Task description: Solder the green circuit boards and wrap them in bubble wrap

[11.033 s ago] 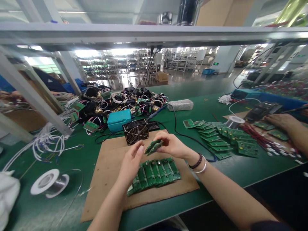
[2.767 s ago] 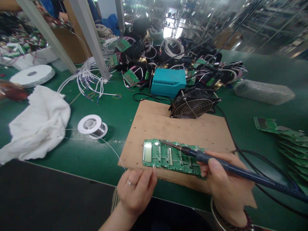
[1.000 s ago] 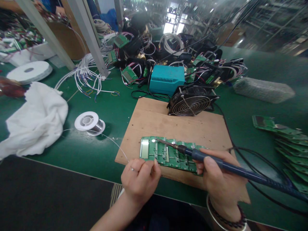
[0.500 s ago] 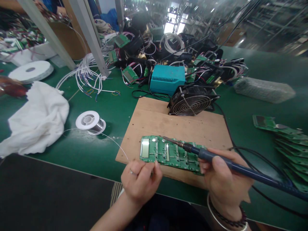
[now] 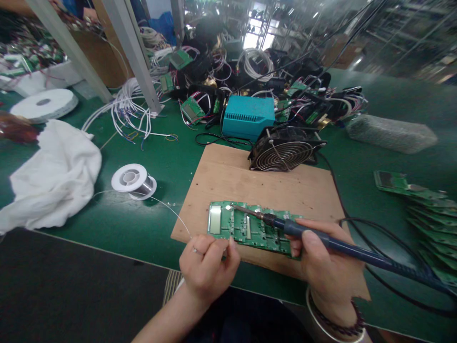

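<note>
On a brown cardboard sheet (image 5: 228,178) laid over the green bench (image 5: 167,157), green circuit boards (image 5: 257,230) lay in an overlapping row, close in front of the person. At the left end of the row, 1 pale display (image 5: 215,220) faced up in full view. The right hand (image 5: 323,267) gripped a dark blue soldering iron (image 5: 342,248), its fingers wrapped about the handle and the thumb along the top. The iron slanted across the row, its tip near a whitish round spot on the leftmost board; whether it touched the surface could not be told. The left hand (image 5: 210,264) was held by the near edge of the row, fingers curled in and thumb and forefinger pinched together on the solder wire (image 5: 178,216), whose end was too small to make out. That wire ran back in a curve to a white spool (image 5: 130,178) on the bench, between the sheet and a crumpled white cloth (image 5: 59,176). A black fan (image 5: 285,150) with a wire guard stood at the far part of the sheet, just in front of a teal box (image 5: 249,116). To the right lay more boards (image 5: 428,224), fanned over each other, with a bubble-wrapped package (image 5: 391,133) beyond.
</note>
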{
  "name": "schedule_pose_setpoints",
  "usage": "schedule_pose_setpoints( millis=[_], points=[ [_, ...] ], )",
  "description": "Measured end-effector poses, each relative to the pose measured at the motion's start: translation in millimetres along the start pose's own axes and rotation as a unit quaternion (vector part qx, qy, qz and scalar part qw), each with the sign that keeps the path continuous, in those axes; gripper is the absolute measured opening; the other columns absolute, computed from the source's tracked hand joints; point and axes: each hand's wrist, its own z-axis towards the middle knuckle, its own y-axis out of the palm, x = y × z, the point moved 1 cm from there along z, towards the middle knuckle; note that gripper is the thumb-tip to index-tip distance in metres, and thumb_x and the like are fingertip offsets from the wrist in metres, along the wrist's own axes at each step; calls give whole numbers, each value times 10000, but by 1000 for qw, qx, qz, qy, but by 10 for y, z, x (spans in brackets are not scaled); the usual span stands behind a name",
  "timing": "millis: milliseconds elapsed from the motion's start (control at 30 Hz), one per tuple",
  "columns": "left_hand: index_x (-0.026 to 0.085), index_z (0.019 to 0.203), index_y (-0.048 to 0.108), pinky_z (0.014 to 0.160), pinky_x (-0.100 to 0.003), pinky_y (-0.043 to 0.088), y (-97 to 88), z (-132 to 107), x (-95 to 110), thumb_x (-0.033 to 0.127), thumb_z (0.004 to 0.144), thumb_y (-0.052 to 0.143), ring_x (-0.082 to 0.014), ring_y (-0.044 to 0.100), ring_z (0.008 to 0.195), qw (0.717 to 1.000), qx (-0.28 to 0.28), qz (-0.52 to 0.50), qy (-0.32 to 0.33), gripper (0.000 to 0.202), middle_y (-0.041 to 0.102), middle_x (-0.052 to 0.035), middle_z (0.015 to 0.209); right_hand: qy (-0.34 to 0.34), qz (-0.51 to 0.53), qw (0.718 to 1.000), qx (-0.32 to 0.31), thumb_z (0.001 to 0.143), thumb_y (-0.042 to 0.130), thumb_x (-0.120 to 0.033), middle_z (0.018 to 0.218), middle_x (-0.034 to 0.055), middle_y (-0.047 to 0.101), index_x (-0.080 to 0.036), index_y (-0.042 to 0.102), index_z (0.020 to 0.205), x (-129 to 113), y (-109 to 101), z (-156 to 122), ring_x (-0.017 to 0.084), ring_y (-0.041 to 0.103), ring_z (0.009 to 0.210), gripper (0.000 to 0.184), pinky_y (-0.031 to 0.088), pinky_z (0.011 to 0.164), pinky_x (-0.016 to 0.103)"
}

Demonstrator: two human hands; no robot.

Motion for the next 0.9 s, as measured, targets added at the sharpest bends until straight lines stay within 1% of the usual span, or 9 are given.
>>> schedule_pose_setpoints(
  millis=[67,267,467,700,767,900],
  points=[
    [203,673,526,495,-220,399,-1,-2,-1,108,791,610,-93,466,484,1000,1,2,2,173,511,45,552,6,1,1000,3,814,643,-294,533,-23,608,-185,680,843,0,-3,0,121,534,404,119,439,380,250],
    [202,689,525,499,-225,410,1,-11,-6,100,787,613,-99,483,489,1000,3,-3,6,167,531,36,561,16,32,998,48,806,650,-287,524,-21,603,-181,674,818,-1,-6,6,125,536,414,109,427,381,250],
    [201,676,515,495,-224,412,-5,6,9,97,790,601,-97,490,486,1000,13,-6,7,177,532,37,557,-7,42,999,27,810,635,-256,530,-25,602,-182,675,822,1,0,12,119,532,396,85,422,376,250],
    [199,674,529,496,-224,423,0,-15,5,105,781,613,-96,499,492,1000,12,-2,-1,165,543,37,564,17,16,1000,16,815,637,-290,543,-19,602,-178,676,851,45,-10,-12,131,536,416,124,424,382,263],
    [199,674,529,493,-222,424,-4,-14,3,106,784,609,-94,496,488,1000,12,-3,2,164,541,38,562,18,25,999,22,807,645,-286,543,-19,604,-181,679,841,38,-9,-9,129,537,417,116,420,378,257],
    [197,676,534,497,-216,427,-14,-1,1,107,786,607,-91,496,489,1000,11,-6,2,160,535,41,558,9,68,996,54,784,643,-253,521,-23,604,-189,683,809,6,-14,11,123,525,396,80,409,357,242]
  ],
)
